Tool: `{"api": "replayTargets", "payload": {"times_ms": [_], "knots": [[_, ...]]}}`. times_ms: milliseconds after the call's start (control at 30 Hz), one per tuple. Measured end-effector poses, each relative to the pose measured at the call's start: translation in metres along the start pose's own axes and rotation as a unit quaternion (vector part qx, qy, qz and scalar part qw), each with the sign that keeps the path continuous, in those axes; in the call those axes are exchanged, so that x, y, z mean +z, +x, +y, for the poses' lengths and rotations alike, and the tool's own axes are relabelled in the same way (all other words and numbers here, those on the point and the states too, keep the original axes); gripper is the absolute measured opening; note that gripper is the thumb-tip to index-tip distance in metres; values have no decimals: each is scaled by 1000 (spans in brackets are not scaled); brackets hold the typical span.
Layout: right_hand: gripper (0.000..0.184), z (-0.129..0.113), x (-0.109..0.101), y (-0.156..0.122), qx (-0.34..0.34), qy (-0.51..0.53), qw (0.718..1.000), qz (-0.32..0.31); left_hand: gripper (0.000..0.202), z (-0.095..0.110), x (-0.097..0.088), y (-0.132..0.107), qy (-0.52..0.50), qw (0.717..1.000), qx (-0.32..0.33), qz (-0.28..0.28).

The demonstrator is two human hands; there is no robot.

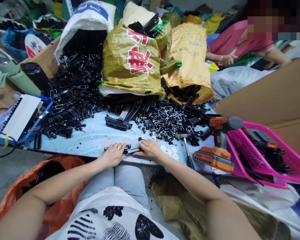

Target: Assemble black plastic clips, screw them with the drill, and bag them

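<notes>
My left hand (114, 154) and my right hand (149, 148) rest at the near edge of the light blue table (95, 136). Together they pinch a slim black plastic part (130, 149) that lies flat between them. The left hand wears a ring and its fingers close over the part's left end. My right hand's fingers curl over the right end. Just beyond lie a heap of small black pins with pale tips (165, 121) and a black assembled piece (118, 122).
A big pile of black plastic parts (72, 90) spills from sacks (130, 60) at the back. An orange cordless drill (216, 143) and a hammer (187, 150) lie right of my hands, beside a pink basket (262, 153). Another person (240, 43) sits at the far right.
</notes>
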State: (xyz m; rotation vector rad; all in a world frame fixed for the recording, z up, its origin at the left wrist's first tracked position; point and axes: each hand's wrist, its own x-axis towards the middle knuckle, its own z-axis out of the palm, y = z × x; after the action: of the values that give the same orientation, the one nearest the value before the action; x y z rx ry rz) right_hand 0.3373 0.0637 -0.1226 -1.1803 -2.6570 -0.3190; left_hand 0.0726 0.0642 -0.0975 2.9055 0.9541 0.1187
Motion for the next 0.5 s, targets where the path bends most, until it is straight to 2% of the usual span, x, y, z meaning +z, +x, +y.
{"api": "replayTargets", "payload": {"times_ms": [167, 267, 333, 400, 500], "knots": [[61, -16, -16, 0, 25, 34, 999, 26, 59, -18, -12, -19, -28, 992, 87, 92], [62, -27, -35, 9, 24, 95, 995, 20, 48, -24, -19, -24, -47, 985, 89, 138], [63, -36, -54, 16, -3, 156, 988, 10, 44, -23, -27, -27, -76, 981, 73, 165], [62, -46, -77, 22, -46, 243, 969, 6, 49, -16, -40, -34, -146, 969, 75, 182], [59, -68, -102, 22, -94, 403, 910, 30, 56, 7, -69, -47, -289, 936, 89, 181]]}}
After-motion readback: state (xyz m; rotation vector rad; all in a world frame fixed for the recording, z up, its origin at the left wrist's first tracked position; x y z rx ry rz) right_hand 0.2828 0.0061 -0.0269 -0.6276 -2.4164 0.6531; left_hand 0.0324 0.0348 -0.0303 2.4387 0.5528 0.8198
